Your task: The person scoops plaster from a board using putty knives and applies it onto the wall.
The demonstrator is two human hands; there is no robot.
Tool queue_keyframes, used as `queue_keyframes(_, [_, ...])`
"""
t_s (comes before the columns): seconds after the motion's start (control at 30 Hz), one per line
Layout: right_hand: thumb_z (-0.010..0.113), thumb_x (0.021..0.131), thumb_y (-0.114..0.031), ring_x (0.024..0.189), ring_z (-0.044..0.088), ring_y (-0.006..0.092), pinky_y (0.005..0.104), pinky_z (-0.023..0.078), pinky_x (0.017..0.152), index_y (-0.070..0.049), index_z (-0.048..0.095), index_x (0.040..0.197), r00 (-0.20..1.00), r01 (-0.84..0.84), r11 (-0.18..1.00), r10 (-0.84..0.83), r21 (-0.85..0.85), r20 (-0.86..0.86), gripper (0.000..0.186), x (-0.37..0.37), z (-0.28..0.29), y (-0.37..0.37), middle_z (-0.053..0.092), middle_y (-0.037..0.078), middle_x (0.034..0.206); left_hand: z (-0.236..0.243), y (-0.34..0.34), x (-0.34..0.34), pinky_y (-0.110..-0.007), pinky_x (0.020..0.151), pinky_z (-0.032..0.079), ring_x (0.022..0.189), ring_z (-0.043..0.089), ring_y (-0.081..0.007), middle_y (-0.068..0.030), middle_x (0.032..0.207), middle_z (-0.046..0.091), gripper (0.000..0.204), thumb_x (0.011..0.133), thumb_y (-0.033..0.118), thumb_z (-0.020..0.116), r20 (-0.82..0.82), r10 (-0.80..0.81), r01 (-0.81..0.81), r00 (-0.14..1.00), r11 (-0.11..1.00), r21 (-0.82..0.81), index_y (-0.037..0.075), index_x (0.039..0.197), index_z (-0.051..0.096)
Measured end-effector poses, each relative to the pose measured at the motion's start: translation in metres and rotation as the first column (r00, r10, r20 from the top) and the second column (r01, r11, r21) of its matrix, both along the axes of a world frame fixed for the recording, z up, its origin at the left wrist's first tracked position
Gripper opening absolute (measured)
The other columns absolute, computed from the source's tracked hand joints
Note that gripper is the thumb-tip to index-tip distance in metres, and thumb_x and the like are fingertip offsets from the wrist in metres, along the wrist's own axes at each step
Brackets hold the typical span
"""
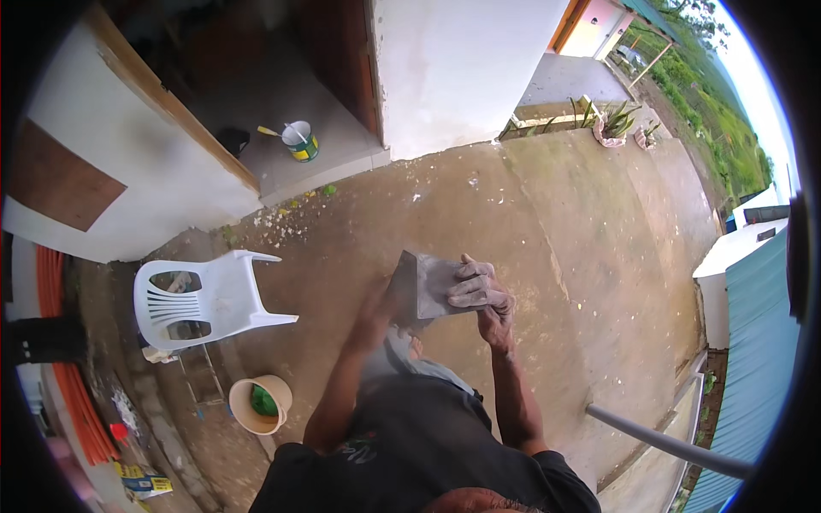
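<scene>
In front of my chest is a grey, flat-faced piece [434, 282] with a sharp edge between a darker left face and a lighter right one; its exact kind I cannot make out. My right hand [481, 293], coated in pale dust, grips its right side with the fingers bent over the front face. On the other side my left hand [373, 301] is smeared by motion, and its fingers are hidden behind the dark face. A greyish haze hangs beneath the piece, around my legs.
A white plastic chair [224, 301] stands at left, with a beige bucket [280, 386] holding something green below it. A paint can [301, 144] with a brush sits in the doorway. Pale flakes litter the concrete [445, 205]. A grey pipe [667, 443] juts in at lower right.
</scene>
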State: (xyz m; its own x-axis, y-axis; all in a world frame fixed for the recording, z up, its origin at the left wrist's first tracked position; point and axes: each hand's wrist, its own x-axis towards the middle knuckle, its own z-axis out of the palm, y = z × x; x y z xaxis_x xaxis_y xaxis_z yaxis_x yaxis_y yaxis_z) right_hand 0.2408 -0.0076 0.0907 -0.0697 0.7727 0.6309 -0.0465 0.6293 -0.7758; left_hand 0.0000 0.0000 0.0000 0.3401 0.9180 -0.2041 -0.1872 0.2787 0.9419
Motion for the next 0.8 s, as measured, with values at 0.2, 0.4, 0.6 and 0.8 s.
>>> queue_keyframes(0.2, [0.057, 0.086, -0.011, 0.098, 0.058, 0.0249, 0.0495, 0.034, 0.105, -0.006, 0.075, 0.083, 0.946, 0.307, 0.951, -0.302, -0.027, 0.114, 0.018, 0.020, 0.002, -0.103, 0.070, 0.007, 0.088, 0.078, -0.136, 0.030, -0.030, 0.098, 0.040, 0.119, 0.049, -0.0168, -0.0114, 0.131, 0.050, 0.057, 0.096, 0.026, 0.055, 0.050, -0.046, 0.055, 0.998, 0.978, -0.201, -0.007, 0.139, 0.035])
queue_keyframes(0.4, [0.049, 0.085, 0.000, 0.105, 0.060, 0.0262, 0.0363, 0.045, 0.096, -0.012, 0.074, 0.089, 0.711, 0.680, 0.683, -0.524, -0.268, 0.469, 0.028, 0.027, -0.145, -0.168, 0.070, 0.007, 0.102, 0.106, -0.168, -0.011, -0.032, 0.102, 0.037, 0.122, 0.048, -0.0229, -0.0162, 0.134, 0.048, 0.063, 0.095, 0.029, 0.054, -0.163, -0.031, 0.016, 0.986, 0.996, -0.093, -0.006, 0.141, 0.032])
queue_keyframes(0.6, [0.049, 0.078, -0.011, 0.076, 0.067, 0.0299, 0.0402, 0.053, 0.072, -0.014, 0.076, 0.091, 0.459, 0.812, -0.187, -0.379, -0.552, 0.803, 0.029, 0.093, -0.347, -0.420, 0.070, 0.014, 0.083, 0.091, -0.253, -0.096, -0.026, 0.070, 0.047, 0.082, 0.057, -0.0129, -0.0076, 0.099, 0.058, 0.041, 0.097, 0.023, 0.049, -0.201, 0.336, -0.305, 0.920, 0.937, 0.168, -0.005, 0.127, 0.044])
queue_keyframes(0.8, [0.052, 0.078, -0.010, 0.070, 0.065, 0.0229, 0.0383, 0.049, 0.063, -0.007, 0.074, 0.088, 0.359, 0.838, -0.236, -0.440, -0.492, 0.823, 0.024, 0.064, -0.362, -0.544, 0.069, 0.012, 0.077, 0.017, -0.346, -0.201, -0.038, 0.099, 0.038, 0.115, 0.049, -0.0300, -0.0225, 0.131, 0.048, 0.057, 0.096, 0.034, 0.050, -0.316, 0.410, -0.414, 0.856, 0.908, 0.059, -0.001, 0.139, 0.038])
